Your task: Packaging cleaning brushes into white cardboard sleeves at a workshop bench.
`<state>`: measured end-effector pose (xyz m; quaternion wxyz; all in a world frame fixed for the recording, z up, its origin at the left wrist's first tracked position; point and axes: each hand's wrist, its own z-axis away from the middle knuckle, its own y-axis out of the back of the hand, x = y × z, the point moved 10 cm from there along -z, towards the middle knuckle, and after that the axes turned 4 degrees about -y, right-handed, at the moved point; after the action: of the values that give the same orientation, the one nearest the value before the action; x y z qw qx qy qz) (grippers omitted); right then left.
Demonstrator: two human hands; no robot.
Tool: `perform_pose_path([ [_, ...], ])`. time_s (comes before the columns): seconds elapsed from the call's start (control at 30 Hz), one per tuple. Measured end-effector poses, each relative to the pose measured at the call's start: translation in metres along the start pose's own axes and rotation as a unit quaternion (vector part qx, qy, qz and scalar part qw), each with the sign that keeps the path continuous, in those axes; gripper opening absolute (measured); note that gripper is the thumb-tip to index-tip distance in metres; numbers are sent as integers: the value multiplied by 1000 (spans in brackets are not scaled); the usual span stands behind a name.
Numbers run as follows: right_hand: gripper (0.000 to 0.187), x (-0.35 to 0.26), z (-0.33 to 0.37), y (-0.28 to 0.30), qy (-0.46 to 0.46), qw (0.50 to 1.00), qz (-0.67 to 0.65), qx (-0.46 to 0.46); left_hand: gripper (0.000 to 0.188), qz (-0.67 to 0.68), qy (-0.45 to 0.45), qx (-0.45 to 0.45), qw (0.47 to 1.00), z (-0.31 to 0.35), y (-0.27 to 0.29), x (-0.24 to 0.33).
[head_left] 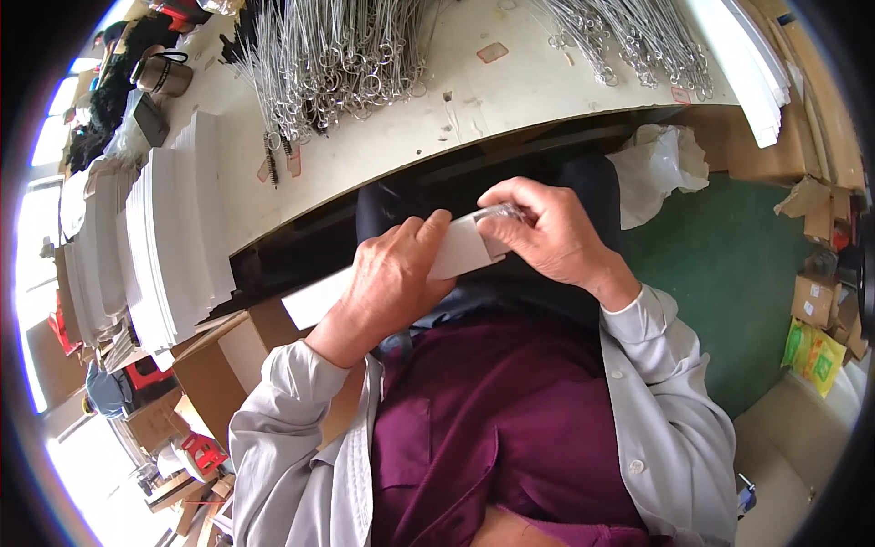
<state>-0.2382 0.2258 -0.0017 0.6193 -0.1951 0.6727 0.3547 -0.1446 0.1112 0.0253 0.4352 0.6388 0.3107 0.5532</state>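
A long, narrow white cardboard box [314, 301] lies slantwise over my lap, just below the table edge. My left hand [390, 272] is wrapped around its middle. At its right end, my right hand [558, 235] pinches the box around the end flap, thumb and fingers closed. Something shiny and wiry [507, 211] shows at that end between my fingers; what it is exactly is partly hidden. Beyond my hands, a large heap of wire-handled brushes [337, 68] with ring ends lies on the table, and a few black bristle tips stick out at its left side.
More wire-handled brushes [638, 41] lie at the table's far right. Flat white boxes [178, 237] are stacked at the left, others [752, 68] at the right edge. A steel mug [162, 73] stands far left. Crumpled plastic [661, 173] hangs below the table, above green floor [720, 273].
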Motion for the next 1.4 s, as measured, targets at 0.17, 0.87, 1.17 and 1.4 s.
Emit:
perform_pose_path([
  [0.17, 23, 14, 20, 21, -82, 994, -58, 48, 56, 30, 73, 46, 996, 9, -11, -15],
  [0.87, 14, -7, 18, 6, 52, 987, 41, 144, 63, 57, 106, 95, 988, 21, -25, -15],
  [1.17, 14, 17, 28, -19, 12, 995, 15, 99, 71, 113, 121, 90, 982, 28, -37, -18],
  [1.4, 15, 57, 34, -49, -187, 976, -101, -45, 79, 178, 106, 91, 974, 33, -54, -14],
])
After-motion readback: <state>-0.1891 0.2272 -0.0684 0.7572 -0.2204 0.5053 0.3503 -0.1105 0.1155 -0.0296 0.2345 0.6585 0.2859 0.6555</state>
